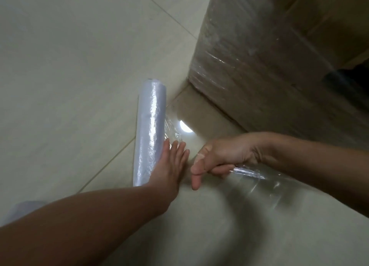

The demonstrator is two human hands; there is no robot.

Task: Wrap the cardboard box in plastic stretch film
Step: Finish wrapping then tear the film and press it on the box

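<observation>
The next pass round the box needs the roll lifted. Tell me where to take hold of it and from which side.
Probably the middle of the roll, fingers curled round it from the left, over the floor. It lies flat, a long cylinder, and the film leaves its right side into the right hand.

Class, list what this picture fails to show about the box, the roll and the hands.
Head view:
Brown cardboard box: cut off by top and right edges; full film coverage unknown.
White roll of clear stretch film: near end partly hidden by the left hand.
Film strand gripped by the right hand: blurred, leaves the right edge.
</observation>
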